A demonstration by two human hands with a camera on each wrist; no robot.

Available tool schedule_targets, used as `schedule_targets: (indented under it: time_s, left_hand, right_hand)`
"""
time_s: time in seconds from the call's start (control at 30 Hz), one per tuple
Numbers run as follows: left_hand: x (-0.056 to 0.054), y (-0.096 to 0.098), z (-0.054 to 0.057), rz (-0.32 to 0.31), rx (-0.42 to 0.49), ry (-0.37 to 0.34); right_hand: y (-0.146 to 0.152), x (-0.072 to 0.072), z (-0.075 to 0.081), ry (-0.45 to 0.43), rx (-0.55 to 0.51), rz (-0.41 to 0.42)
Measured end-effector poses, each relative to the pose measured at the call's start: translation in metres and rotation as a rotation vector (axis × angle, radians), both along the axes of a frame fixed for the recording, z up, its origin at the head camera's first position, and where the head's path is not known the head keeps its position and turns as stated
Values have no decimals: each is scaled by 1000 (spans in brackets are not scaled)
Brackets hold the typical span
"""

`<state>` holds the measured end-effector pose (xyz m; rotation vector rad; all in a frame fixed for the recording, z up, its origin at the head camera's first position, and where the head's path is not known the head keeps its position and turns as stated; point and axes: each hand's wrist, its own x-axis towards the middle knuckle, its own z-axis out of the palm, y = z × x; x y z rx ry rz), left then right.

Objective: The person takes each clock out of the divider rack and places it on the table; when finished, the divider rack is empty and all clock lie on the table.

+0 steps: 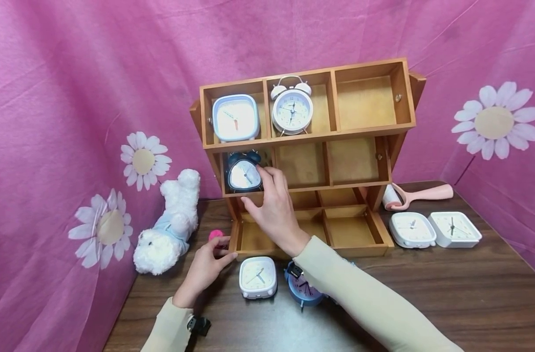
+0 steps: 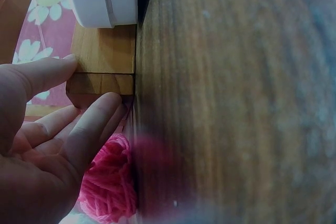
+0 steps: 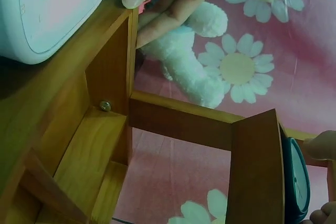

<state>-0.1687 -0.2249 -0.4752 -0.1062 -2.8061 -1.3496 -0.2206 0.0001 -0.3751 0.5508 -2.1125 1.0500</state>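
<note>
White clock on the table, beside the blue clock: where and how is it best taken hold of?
Probably pinch the white clock by its left and right sides, coming from above: it lies flat, table shows on both sides, and the shelf is close behind.

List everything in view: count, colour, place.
Wooden shelf: 1, brown, centre.
Rounded clock: 1, pale blue, top left compartment.
Bell clock: 1, white, top middle compartment.
Dark clock: 1, dark teal, middle tier, left compartment.
Square clocks: 3, white, one before shelf, two at right.
Blue clock: 1, blue, before shelf, partly hidden.
Lint roller: 1, pink, right of shelf.
Plush toy: 1, white, left of shelf.
Yarn ball: 1, pink, left of shelf.
Table: 1, brown, underneath.
Backdrop: 1, flowered pink, behind.
Wrist devices: 2, black, one each side.
Sleeves: 2, cream, on arms.
Left hand: 1, holding shelf's corner.
Right hand: 1, at dark clock's right edge.
</note>
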Motion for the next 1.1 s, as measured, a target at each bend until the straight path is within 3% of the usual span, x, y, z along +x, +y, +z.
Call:
schedule_targets:
  time_s: [1.1]
  left_hand:
    - [-1, 0, 0, 6, -7, 3]
  right_hand:
    - [-16, -23, 6, 0, 127, -80]
